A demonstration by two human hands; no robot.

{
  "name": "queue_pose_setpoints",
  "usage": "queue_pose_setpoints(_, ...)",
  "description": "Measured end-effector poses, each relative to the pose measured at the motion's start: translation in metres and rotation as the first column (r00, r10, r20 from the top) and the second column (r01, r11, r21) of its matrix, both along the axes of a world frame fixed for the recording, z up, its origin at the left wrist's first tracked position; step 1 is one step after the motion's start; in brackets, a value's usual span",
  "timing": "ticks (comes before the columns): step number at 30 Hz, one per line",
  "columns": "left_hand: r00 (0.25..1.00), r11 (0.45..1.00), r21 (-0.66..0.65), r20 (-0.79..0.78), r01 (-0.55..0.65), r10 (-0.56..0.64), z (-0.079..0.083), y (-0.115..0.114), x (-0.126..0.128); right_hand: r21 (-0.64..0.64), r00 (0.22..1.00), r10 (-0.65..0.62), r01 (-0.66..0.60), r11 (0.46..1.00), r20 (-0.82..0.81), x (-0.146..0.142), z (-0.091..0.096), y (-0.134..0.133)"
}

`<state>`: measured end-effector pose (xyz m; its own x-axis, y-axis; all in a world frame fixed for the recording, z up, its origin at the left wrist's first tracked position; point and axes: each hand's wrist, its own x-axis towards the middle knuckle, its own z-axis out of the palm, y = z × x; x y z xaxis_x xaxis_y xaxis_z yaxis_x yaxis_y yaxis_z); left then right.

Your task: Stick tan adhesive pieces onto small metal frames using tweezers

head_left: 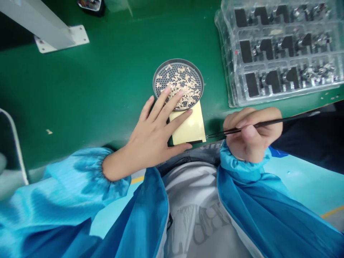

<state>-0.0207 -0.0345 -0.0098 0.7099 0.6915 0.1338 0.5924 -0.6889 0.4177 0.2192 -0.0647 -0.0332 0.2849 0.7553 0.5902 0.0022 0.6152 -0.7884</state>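
Note:
My left hand (pixel 156 132) is spread flat, its fingertips over the near rim of a round grey perforated dish (pixel 154 80). Many small pale T-shaped pieces (pixel 185 84) lie scattered in the dish. Under the dish's near side is a yellow sheet (pixel 192 125) with a dark strip along its lower edge, partly covered by my left fingers. My right hand (pixel 252 132) is closed around dark tweezers (pixel 271 122). The two tweezer tips point left and end at the sheet's lower right corner; whether they touch it I cannot tell.
Clear plastic trays (pixel 233 98) with dark parts in their pockets stand at the right on the green table (pixel 107 89). A white metal post (pixel 61 37) is fixed at the upper left. A dark container (pixel 92 7) sits at the top edge.

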Motion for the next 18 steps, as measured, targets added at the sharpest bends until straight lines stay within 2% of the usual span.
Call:
queue_pose_setpoints(13, 1.0, 0.997, 0.074, -0.016, 0.004, -0.003, -0.002, 0.004, 0.003, -0.054, 0.996, 0.021, -0.026, 0.998, -0.092, -0.002, 0.004, 0.001)
queue_pose_setpoints(18, 0.999, 0.995, 0.098, 0.024, 0.034, -0.037, -0.004, 0.011, 0.001, -0.036, 0.998, 0.045, -0.047, 0.998, -0.054, 0.001, 0.002, 0.001)
